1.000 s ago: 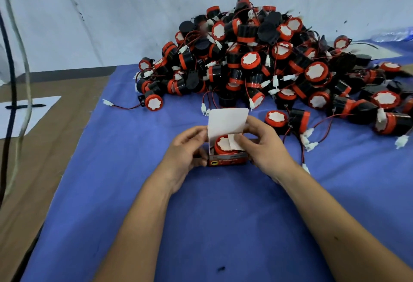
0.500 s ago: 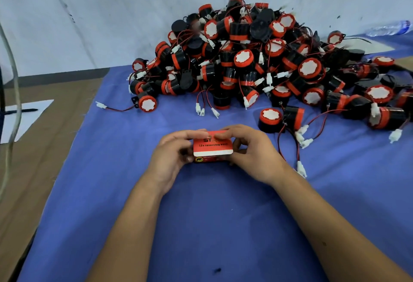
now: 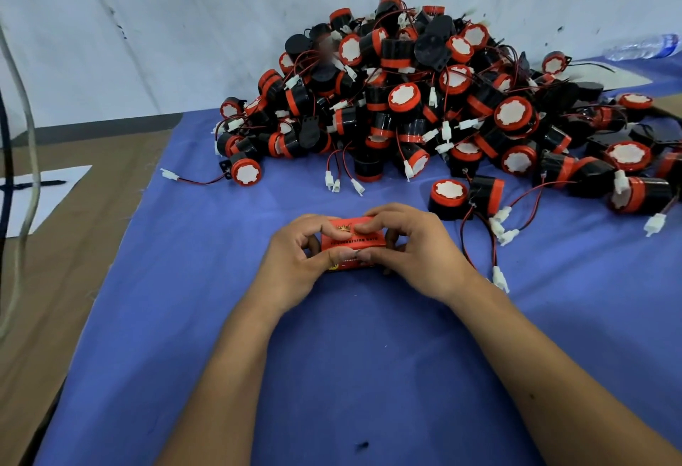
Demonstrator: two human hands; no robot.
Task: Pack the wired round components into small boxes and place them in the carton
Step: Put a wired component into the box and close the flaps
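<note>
A small red box [image 3: 352,242] sits low on the blue cloth [image 3: 332,373] that covers the counter, right in front of the person. Its lid is down. Both hands are on it. The left hand [image 3: 295,262] has a tight grip on the left end, with the thumb along the front edge and the fingers curled over the top. The right hand [image 3: 413,251] has the same kind of grip on the right end, fingers bent over the top and thumb at the front. The two thumbs nearly meet in the middle of the box.

Behind the box is a big pile of round parts [image 3: 424,96]. They are black with red rings and white faces, and thin red and black wires with little white plugs stick out of them. Two loose round parts [image 3: 465,196] lie just beyond the right hand, apart from the pile, with their wires trailing past the wrist.

To the left, off the cloth, is brown board [image 3: 73,244] with a white sheet of paper [image 3: 48,192] on it. A plastic bottle [image 3: 644,46] lies far back on the right.
</note>
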